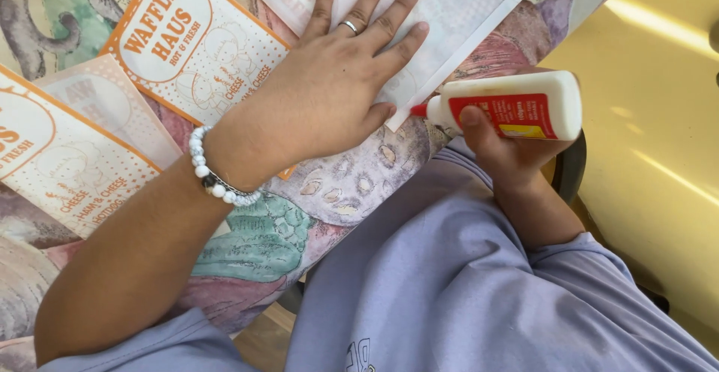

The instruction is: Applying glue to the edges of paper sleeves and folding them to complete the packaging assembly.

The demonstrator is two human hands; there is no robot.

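White glue bottle (517, 106) gripped sideways in right hand (505, 151), left hand (329, 91) flat, apparently pressing paper (457, 5)

head camera looks down, close.

Place: I read this as a home craft corner, not a shop or lab.
Bench cover: the bench (352, 185) wears a soft cloth printed with faded animals and plants, a household sort of covering.
Work on it: I see orange-and-white printed paper sheets (195, 38) spread flat, several alike.
Supplies: a white glue bottle (517, 106) with a red label, ordinary hobby stock.
Floor: pale yellow, sunlit, beside the seat.
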